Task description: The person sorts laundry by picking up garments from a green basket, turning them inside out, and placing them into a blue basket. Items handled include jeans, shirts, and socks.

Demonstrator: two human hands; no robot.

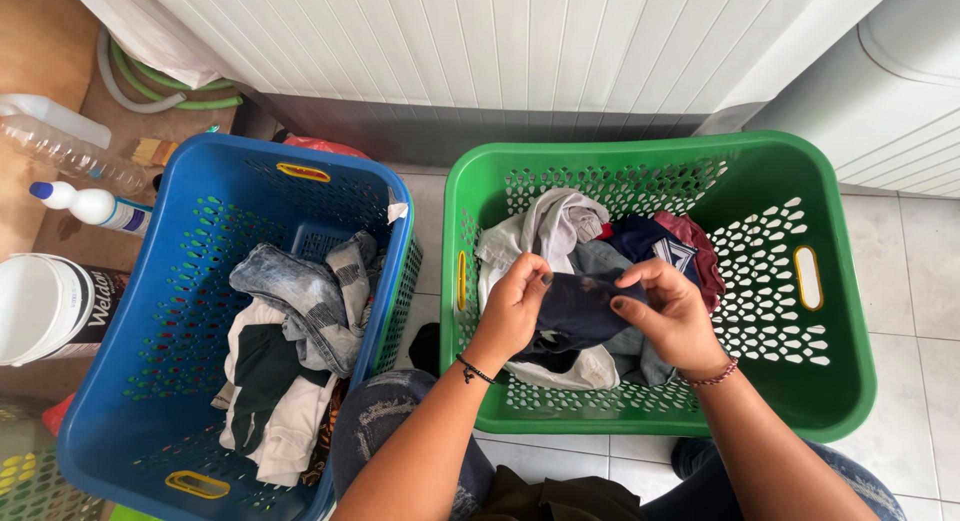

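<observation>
My left hand (515, 306) and my right hand (668, 311) both grip a small dark navy garment (580, 306) and hold it over the green laundry basket (840, 311). Under the garment, inside that basket, lies a heap of clothes: a white and grey piece (545, 226), a dark blue one (645, 236) and a dark red one (700, 246). To the left stands a blue laundry basket (150, 311) with grey washed denim (300, 291), a dark piece and a cream piece (285, 431) in it.
A white appliance with ribbed panels (480, 41) stands behind the baskets. At the far left are a white tub (45, 306), a white bottle with a blue cap (90, 206), a clear plastic bottle (70, 151) and green hoses (170, 86). My knees in jeans (385, 421) are below.
</observation>
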